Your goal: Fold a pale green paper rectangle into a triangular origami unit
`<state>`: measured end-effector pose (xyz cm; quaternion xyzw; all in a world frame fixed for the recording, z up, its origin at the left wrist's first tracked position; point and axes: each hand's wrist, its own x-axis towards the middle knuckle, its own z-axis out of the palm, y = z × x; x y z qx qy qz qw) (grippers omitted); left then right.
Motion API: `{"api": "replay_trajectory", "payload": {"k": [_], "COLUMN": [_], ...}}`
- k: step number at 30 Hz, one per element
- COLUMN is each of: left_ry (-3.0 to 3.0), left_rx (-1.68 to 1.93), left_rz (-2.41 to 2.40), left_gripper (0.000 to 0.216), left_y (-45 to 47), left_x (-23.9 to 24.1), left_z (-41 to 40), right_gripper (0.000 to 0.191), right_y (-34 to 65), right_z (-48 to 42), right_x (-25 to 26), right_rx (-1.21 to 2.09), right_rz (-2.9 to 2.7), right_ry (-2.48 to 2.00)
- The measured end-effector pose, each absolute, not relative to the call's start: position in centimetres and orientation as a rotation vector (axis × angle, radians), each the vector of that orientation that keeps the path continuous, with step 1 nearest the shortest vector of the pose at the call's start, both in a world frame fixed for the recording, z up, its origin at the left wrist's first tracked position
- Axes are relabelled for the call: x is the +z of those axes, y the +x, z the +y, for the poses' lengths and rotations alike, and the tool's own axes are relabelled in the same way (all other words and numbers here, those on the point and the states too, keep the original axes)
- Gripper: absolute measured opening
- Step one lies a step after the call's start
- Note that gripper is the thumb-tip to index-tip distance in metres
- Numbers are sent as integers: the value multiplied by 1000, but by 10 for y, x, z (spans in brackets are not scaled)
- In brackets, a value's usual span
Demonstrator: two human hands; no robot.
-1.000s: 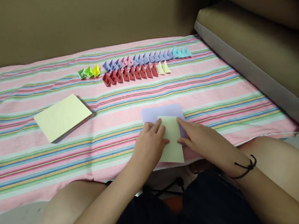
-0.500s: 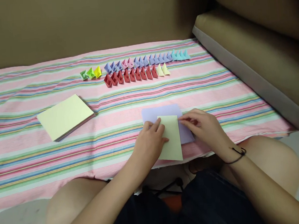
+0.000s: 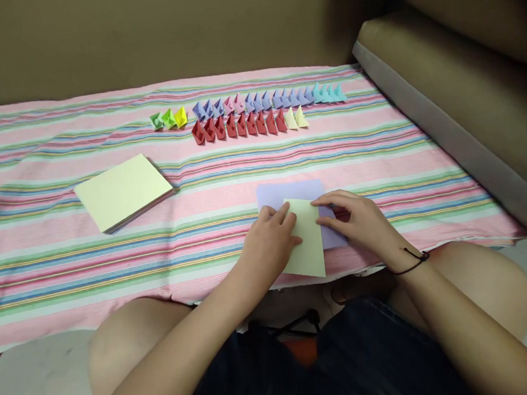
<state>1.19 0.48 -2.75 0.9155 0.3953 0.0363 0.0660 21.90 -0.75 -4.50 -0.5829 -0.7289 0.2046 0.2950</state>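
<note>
While the left hand (image 3: 270, 240) lies with its fingers spread across the left side of a pale yellow sheet (image 3: 308, 243), the right hand (image 3: 362, 216) meets the sheet's right edge with a fingertip and thumb, held apart with a gap between them. We see the two hands separated by the sheet's exposed middle; whether the right fingers pinch the paper, we cannot tell. A dark cord (image 3: 412, 265) circles the right wrist.

The yellow sheet lies partly over a purple sheet (image 3: 290, 190), which shows past its top and right edges. At the bottom, the yellow sheet comes close to the near edge of the striped cloth (image 3: 218, 207), so we find little room between it and the person's lap (image 3: 297, 373).

Beyond the purple sheet's far edge, we see a broad band of cloth before the front row of paper boats (image 3: 251, 125), red with cream at its right end. The back row of paper boats (image 3: 266, 102) runs just behind, with three green and yellow boats (image 3: 169, 120) at the left.

A paper stack (image 3: 124, 191) sits slantwise, well left of the hands. Brown upholstery (image 3: 138, 36) bounds the cloth behind, and a brown cushion (image 3: 447, 77) bounds it on the right.
</note>
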Motion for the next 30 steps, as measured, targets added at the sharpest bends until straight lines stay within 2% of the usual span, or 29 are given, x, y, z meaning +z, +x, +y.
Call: {"api": "replay_trajectory", "payload": {"k": [7, 11, 15, 23, 26, 30], "left_ry": [2757, 2724, 2677, 2673, 2659, 2583], "left_rx": [137, 232, 311, 320, 330, 374], "left_rz": [1177, 1137, 980, 870, 867, 854], "left_gripper": [31, 24, 51, 62, 61, 57], "left_y": [13, 6, -7, -16, -15, -15], "left_x": [-29, -33, -36, -33, -34, -34], "left_z": [4, 12, 32, 45, 44, 44], "right_gripper": [46, 59, 62, 83, 68, 24], "right_y": [221, 221, 222, 222, 220, 214], "right_z": [-17, -22, -22, -35, -44, -49], "right_x": [-38, -35, -33, -38, -39, -37], "right_rx": [623, 643, 646, 584, 481, 323], "right_rz": [-2079, -2131, -2160, -2325, -2344, -2287], "right_ry": [-1555, -1565, -1552, -1549, -1536, -1315]}}
